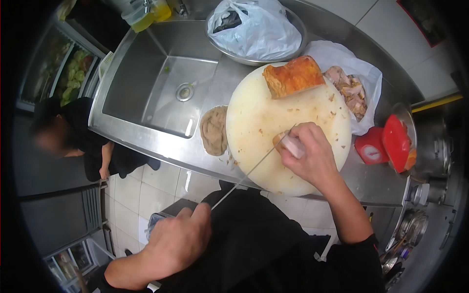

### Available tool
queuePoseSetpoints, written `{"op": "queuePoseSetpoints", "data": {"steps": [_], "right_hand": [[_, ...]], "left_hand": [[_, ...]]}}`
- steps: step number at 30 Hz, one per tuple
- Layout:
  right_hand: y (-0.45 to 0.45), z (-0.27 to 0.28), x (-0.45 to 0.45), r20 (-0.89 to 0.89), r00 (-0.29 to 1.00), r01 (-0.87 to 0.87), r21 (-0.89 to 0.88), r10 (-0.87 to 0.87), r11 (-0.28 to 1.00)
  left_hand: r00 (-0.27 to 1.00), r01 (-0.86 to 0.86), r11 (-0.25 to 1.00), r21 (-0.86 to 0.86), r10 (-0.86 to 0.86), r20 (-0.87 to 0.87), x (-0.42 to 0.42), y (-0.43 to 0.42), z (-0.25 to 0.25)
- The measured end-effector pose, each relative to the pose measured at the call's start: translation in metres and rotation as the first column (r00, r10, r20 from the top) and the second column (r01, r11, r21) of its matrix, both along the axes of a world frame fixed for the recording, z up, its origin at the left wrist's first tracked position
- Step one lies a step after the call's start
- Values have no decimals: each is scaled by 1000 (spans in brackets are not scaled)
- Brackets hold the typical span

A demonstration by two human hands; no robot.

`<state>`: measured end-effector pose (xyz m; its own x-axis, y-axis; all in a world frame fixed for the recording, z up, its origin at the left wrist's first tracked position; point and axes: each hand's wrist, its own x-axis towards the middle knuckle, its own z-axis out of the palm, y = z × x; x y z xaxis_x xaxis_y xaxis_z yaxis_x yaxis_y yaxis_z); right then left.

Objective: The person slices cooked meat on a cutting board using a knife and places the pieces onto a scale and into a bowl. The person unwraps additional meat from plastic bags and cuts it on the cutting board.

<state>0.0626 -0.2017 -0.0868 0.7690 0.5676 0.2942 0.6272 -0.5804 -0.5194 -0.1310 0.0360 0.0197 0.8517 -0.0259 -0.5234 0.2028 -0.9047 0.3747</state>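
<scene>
My left hand (178,237) is closed round a knife's handle, which the fingers hide. The knife (249,173), seen nearly edge-on, reaches up and right to a small piece of meat (293,146). Pinched in my right hand (312,151), that pale-sided piece rests on the round white cutting board (244,102), the blade touching or just beside it. Farther back on the board lies a larger slab of roast pork (293,78) with orange-brown crust. Crumbs are scattered around it.
Chopped meat (349,93) fills a white plastic bag (370,80) on the right. Beyond are a red scale (370,146) and a steel bowl (288,44) holding a bag. A crumpled brown cloth (213,130) lies between board and sink (146,105). A person (83,122) stands at left.
</scene>
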Motion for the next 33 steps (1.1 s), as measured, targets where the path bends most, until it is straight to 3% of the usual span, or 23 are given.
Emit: {"op": "queuePoseSetpoints", "data": {"steps": [10,14,17,20,22,24,26,28,31,33], "right_hand": [[1,-1,-2,30,999,15,24,-16,1000],[5,0,-2,26,1000,17,19,-18,1000],[4,-1,-2,12,1000,24,-10,-24,1000],[3,-1,-2,-13,999,33,-30,-33,999],[2,-2,1,-41,999,30,-22,-31,999],[2,1,3,-74,997,23,0,-23,1000],[16,10,9,55,995,-78,-89,83,993],[36,15,16,43,980,-179,-219,193,959],[71,11,29,-183,947,-319,-443,263,838],[88,-8,41,-247,929,-367,-510,276,778]], "left_hand": [[998,41,997,-64,-38,54,81,-34,-46],[994,22,994,-110,-10,110,112,-53,-86],[998,7,993,-117,0,60,132,-62,-109],[992,32,989,-146,-14,122,87,-35,-100],[999,-7,996,-89,4,-35,54,-14,-84],[997,32,999,-35,-35,-76,46,-8,-81],[995,43,999,-9,-44,-88,46,-7,-79],[995,49,999,-2,-49,-87,49,-5,-78],[968,20,999,41,-9,-249,57,-11,-69],[985,-5,999,39,12,-174,52,-10,-81]]}}
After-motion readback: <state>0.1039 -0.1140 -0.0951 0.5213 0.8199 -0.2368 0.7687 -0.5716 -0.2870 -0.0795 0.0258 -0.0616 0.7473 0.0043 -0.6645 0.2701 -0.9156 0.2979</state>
